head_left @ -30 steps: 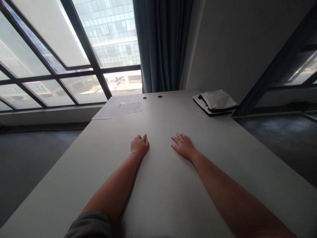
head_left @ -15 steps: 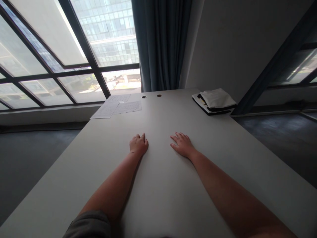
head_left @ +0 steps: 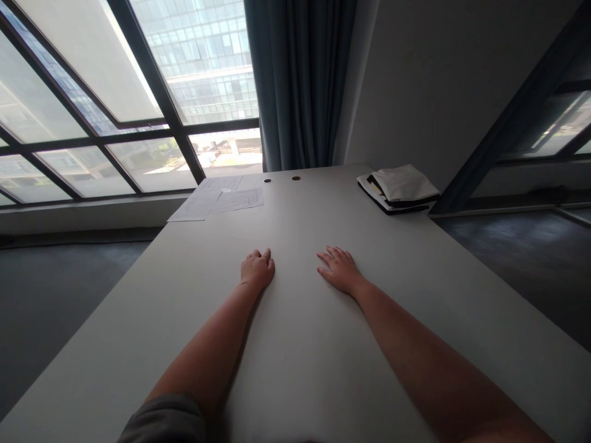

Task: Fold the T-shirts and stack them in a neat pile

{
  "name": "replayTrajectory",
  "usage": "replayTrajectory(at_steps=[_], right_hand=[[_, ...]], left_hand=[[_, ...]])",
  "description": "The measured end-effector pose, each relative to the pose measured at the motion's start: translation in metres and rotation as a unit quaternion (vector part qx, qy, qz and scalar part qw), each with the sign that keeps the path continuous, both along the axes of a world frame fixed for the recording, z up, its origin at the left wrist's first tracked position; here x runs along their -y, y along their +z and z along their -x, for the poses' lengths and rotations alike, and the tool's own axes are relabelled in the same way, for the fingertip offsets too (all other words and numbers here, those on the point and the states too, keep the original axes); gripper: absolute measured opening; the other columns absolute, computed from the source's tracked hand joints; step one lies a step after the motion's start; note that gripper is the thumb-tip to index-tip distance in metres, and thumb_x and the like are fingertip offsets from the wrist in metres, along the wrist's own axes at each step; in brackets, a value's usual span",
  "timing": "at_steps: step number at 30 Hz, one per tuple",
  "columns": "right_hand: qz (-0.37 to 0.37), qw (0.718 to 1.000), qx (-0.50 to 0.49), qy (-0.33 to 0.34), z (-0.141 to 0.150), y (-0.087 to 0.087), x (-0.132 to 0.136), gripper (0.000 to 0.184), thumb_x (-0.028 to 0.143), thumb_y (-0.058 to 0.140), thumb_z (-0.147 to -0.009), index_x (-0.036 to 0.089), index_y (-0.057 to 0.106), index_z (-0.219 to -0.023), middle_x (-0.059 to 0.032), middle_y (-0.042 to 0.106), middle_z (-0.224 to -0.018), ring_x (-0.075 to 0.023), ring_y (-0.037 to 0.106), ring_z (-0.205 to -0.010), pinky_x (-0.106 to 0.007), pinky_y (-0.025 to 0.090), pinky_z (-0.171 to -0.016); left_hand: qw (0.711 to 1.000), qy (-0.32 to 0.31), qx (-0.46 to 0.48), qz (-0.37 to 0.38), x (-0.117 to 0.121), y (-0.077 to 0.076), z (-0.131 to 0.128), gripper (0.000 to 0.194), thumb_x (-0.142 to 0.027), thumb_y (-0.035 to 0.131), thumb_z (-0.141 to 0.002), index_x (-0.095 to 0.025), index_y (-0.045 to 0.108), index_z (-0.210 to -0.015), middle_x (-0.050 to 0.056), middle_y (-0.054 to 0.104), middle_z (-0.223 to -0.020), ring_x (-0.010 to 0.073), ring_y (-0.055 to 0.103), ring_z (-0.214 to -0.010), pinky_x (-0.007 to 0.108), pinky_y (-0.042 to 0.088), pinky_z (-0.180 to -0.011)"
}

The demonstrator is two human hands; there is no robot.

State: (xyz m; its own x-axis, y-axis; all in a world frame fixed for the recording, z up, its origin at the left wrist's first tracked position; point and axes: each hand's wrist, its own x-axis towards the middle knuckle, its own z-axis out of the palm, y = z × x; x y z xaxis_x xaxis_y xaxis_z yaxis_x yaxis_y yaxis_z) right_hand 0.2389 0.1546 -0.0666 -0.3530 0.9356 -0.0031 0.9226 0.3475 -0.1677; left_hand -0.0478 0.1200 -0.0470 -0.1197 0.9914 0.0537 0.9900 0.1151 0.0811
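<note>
Both my arms stretch out over a long pale grey table. My left hand rests on the tabletop with its fingers curled under, and nothing shows in it. My right hand lies flat on the tabletop a short way to the right, palm down, fingers stretched out and slightly apart. Neither hand touches any object besides the table.
Printed paper sheets lie at the far left of the table. A folded white and black cloth bundle sits at the far right corner. Two small round holes mark the far edge, below a dark curtain and large windows.
</note>
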Motion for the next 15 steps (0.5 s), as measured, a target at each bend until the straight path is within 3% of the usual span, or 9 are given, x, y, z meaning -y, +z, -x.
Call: replayTrajectory(at_steps=[11, 15], right_hand=[[-0.002, 1.0, 0.003, 0.0, -0.0007, -0.0012, -0.0011, 0.062, 0.049, 0.049, -0.1, 0.027, 0.05, -0.158, -0.0131, 0.036, -0.169, -0.0334, 0.029, -0.155, -0.051, 0.018, -0.125], [-0.004, 1.0, 0.003, 0.0, -0.0008, -0.0022, -0.001, 0.061, 0.049, 0.049, -0.101, 0.027, 0.051, -0.158, -0.0129, 0.036, -0.169, -0.0329, 0.029, -0.156, -0.051, 0.017, -0.126]], left_hand=[[1.0, -0.025, -0.007, -0.005, 0.0, -0.0051, 0.0035, 0.053, -0.047, 0.037, -0.105, -0.038, 0.051, -0.156, 0.011, 0.063, -0.129, 0.0283, 0.06, -0.115, 0.039, 0.046, -0.096], [1.0, -0.018, -0.013, -0.006, 0.0009, -0.006, -0.0003, 0.054, -0.046, 0.034, -0.106, -0.034, 0.05, -0.157, 0.012, 0.063, -0.13, 0.0291, 0.058, -0.116, 0.04, 0.046, -0.096]])
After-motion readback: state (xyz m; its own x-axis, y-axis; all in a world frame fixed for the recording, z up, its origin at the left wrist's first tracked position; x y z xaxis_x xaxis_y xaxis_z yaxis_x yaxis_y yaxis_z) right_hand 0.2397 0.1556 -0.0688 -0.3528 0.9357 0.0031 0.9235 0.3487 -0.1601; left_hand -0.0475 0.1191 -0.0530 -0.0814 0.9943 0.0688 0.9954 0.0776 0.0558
